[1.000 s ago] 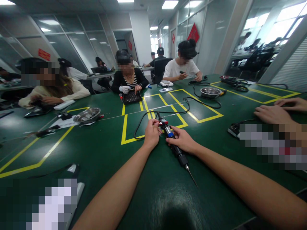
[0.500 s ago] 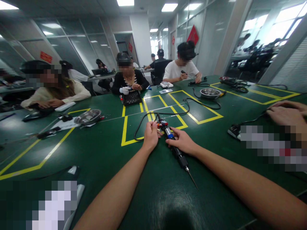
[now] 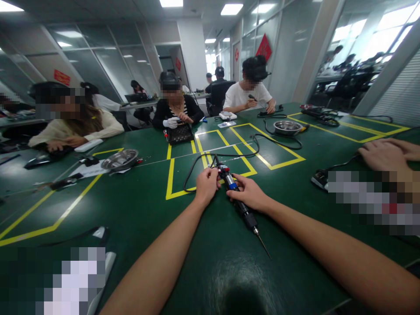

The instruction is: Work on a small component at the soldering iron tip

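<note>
A black electric screwdriver [image 3: 241,205] with a blue band and a red part lies on the green table [image 3: 138,210], its thin bit pointing toward me. My left hand [image 3: 206,186] is closed at its upper end, near the red part where the black cable [image 3: 210,159] enters. My right hand [image 3: 250,192] grips the barrel by the blue band from the right side.
Yellow tape outlines [image 3: 170,175] mark the table. Steel bowls sit at left [image 3: 118,158] and far right [image 3: 288,126]. Several people sit around the table; a co-worker's hands [image 3: 383,153] rest at right. A black tray [image 3: 180,132] lies beyond the cable.
My hands and the screwdriver have barely shifted. The co-worker's hands at right have drawn together and moved slightly.
</note>
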A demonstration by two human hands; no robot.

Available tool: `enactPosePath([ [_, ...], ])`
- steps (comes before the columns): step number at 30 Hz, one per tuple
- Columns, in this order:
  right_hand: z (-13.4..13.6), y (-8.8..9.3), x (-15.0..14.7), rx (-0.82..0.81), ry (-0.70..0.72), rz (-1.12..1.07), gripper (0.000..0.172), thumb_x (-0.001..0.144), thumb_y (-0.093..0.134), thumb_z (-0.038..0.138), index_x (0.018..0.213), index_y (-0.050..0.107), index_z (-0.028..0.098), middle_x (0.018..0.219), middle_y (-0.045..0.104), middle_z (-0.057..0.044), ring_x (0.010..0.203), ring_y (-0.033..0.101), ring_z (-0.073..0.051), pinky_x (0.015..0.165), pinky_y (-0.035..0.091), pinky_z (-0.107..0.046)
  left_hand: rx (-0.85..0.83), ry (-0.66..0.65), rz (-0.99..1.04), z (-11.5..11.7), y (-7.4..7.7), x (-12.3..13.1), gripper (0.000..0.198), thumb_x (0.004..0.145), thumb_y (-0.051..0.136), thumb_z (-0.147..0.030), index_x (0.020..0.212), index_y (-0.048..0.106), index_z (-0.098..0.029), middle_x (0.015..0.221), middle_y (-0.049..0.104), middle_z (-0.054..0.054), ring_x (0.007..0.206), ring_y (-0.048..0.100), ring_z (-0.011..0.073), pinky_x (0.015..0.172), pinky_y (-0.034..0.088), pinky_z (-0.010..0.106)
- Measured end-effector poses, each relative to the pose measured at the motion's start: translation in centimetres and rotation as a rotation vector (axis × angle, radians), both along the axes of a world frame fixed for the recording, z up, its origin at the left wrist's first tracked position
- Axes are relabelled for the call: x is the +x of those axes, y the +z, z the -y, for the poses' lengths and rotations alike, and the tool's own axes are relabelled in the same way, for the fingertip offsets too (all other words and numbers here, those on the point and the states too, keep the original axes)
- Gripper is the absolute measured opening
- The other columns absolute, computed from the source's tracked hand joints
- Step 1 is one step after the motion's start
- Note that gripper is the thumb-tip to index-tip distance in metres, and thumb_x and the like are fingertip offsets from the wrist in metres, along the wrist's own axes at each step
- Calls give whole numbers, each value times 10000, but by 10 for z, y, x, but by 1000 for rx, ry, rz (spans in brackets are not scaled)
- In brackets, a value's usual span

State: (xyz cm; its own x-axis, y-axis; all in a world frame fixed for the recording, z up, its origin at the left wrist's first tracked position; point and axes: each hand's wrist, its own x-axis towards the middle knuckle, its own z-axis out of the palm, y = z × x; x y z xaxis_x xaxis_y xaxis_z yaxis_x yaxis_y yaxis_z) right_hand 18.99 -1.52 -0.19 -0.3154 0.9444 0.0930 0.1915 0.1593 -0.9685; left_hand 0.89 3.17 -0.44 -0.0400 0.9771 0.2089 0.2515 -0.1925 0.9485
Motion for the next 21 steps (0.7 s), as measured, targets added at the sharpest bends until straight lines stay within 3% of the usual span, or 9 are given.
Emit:
enactPosePath([
  [7, 1, 2, 0, -24, -1, -10, 706, 794, 754, 278, 1432, 486, 138, 955, 719, -51, 722, 713, -185, 656, 559, -291, -112, 3, -65, -5, 17, -4, 272, 887, 540, -389, 759, 628, -165, 697, 692, 51, 523, 646, 162, 451, 451, 241],
  [14, 1, 0, -1, -36, -6, -11, 740, 792, 758, 276, 1454, 463, 123, 983, 724, -68, 728, 718, -191, 659, 564, -295, -277, -120, 2, -5, 40, -15, 223, 836, 627, -316, 764, 681, -112, 766, 726, 117, 575, 673, 158, 497, 506, 246],
  [21, 1, 2, 0, -58, 8, -24, 775, 787, 761, 279, 1478, 443, 131, 976, 717, -58, 723, 714, -182, 660, 564, -290, -311, -196, -34, -3, 49, -23, 225, 849, 638, -303, 755, 689, -106, 767, 730, 124, 595, 662, 134, 544, 508, 237],
])
